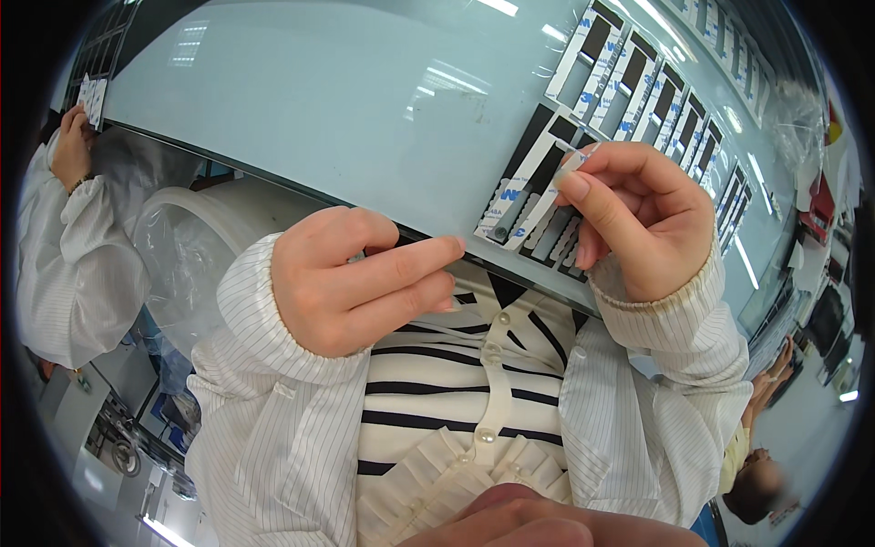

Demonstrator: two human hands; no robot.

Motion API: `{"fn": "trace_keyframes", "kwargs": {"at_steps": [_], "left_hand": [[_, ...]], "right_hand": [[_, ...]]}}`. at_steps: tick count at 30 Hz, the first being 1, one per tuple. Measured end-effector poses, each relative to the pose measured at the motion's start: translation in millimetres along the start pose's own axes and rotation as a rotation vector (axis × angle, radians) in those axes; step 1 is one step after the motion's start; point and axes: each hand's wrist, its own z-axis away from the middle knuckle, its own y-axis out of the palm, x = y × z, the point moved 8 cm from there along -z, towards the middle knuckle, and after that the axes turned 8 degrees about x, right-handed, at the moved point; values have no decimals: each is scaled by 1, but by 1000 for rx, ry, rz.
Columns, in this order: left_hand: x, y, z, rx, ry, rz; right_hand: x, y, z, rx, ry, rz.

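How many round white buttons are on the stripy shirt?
4 pearl buttons show, in a line down the striped shirt: one just under the left hand, then and by the ruffle. More may be hidden.

The left hand (351,278) is hovering at the near edge of the desk, index and middle fingers stretching rightward, the others curling in. The right hand (638,219) is rising over the same edge, thumb and forefinger pinching together, wrist bending, both forearms sleeved.
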Motion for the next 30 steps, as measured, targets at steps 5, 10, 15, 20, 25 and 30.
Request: {"fn": "trace_keyframes", "kwargs": {"at_steps": [5,10,15,20,25,30], "left_hand": [[-2,2,-1,7,-8,-18],[-5,3,-3,6,-7,-37],[-3,1,-4,-49,-13,39],[-1,0,-1,-45,-18,57],[0,0,-1,-33,-10,47],[2,-2,-1,-32,-25,56]], "right_hand": [[-1,-1,0,9,-3,19],[-1,-3,1,9,-17,27],[0,-1,0,-4,-16,38],[2,2,0,-20,0,-6],[1,2,0,4,-1,-2],[1,5,0,17,10,51]]}}
